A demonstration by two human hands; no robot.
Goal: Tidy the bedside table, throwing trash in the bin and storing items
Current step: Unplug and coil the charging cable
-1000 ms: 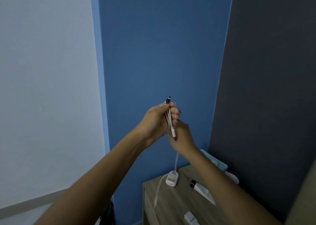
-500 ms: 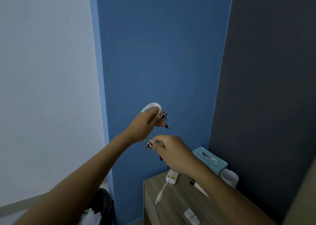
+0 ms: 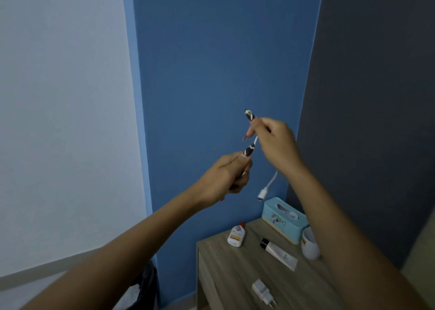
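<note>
Up against the blue wall, near the middle of the view, both hands hold a white charging cable (image 3: 270, 182). The left hand (image 3: 223, 175) sits at about 7 o'clock from the right hand (image 3: 276, 140), close to it but not touching. Its fingers are curled round the cable, with the thumb laid on top. The right hand pinches the cable between thumb and fingertips. A short strand runs taut between the two hands, and the loose end hangs below the right wrist, its connector (image 3: 260, 195) in the air above the tissue box (image 3: 274, 217).

Down at 5 o'clock stands the wooden bedside table (image 3: 221, 276). On it are the teal tissue box at the back, a white cup (image 3: 309, 245) just beside it, a small white bottle (image 3: 236, 236) with a red cap, a white tube (image 3: 281, 255) with a black cap, and a white charger plug (image 3: 262, 290) near the front. A black-lined bin (image 3: 146, 282) shows at 9 o'clock from the table.
</note>
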